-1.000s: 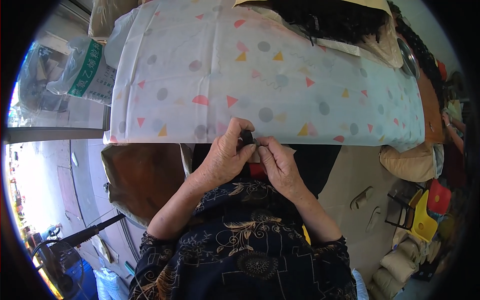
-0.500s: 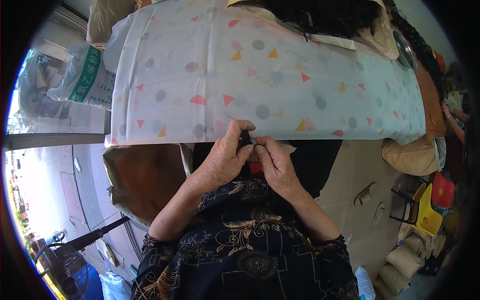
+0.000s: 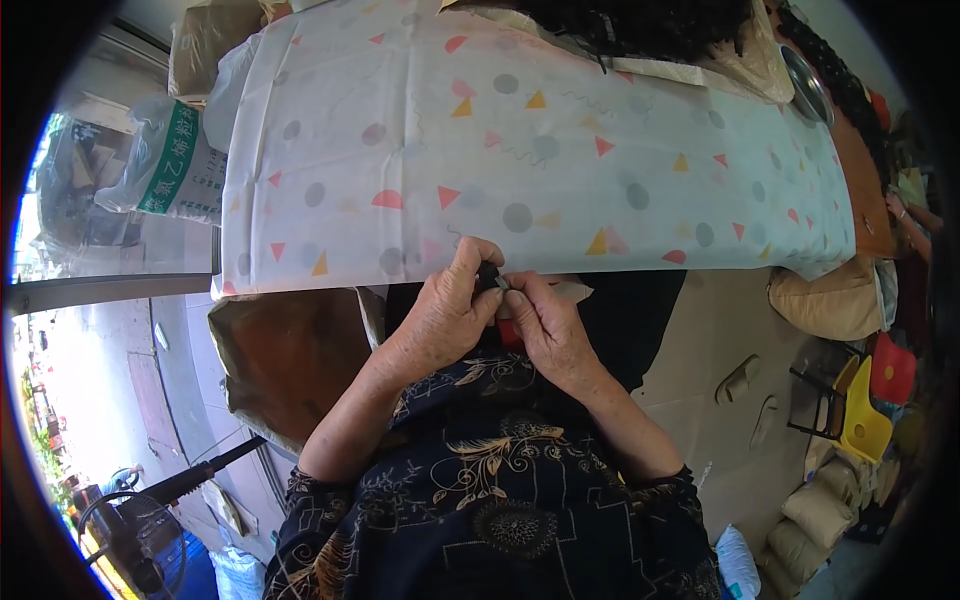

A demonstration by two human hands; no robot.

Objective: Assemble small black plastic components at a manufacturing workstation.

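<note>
My left hand (image 3: 438, 318) is closed in a pinch on a small black piece (image 3: 488, 273), its index finger bent over the top. Close against it, my right hand (image 3: 550, 328) has its thumb and index finger pressed together, with a small grey tip showing between the two thumbs. What the right fingers grip is mostly hidden. Both hands are at the near edge of a table with a patterned white cover (image 3: 330, 230). A red thing (image 3: 511, 336) shows below, between the wrists.
A heap of black pieces (image 3: 650, 30) lies on an opened sack at the far edge, beside a metal bowl (image 3: 806, 84). An open brown-lined sack (image 3: 290, 350) stands at my left knee. Yellow (image 3: 862, 420) and red chairs, slippers (image 3: 738, 380) and a fan (image 3: 145, 540) are around.
The view has shifted slightly. Both hands keep the same pinch close together, with only small finger movements.
</note>
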